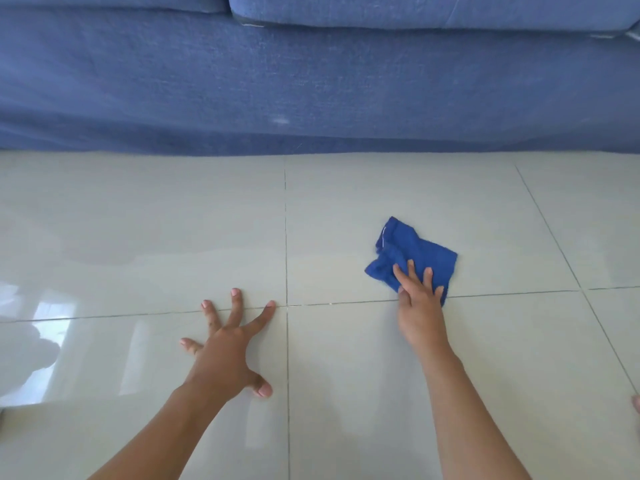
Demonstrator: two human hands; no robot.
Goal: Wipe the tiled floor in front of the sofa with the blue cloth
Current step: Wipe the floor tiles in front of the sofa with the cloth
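Observation:
A crumpled blue cloth lies on the pale glossy tiled floor, right of the centre grout line. My right hand presses flat on the cloth's near edge, fingers spread over it. My left hand is planted on the floor to the left, fingers splayed wide, holding nothing. The blue sofa fills the top of the view, its base meeting the tiles just beyond the cloth.
Grout lines cross the floor between the hands. Window light reflects on the tiles at the far left. Part of a foot shows at the right edge. Two seat cushions sit on the sofa.

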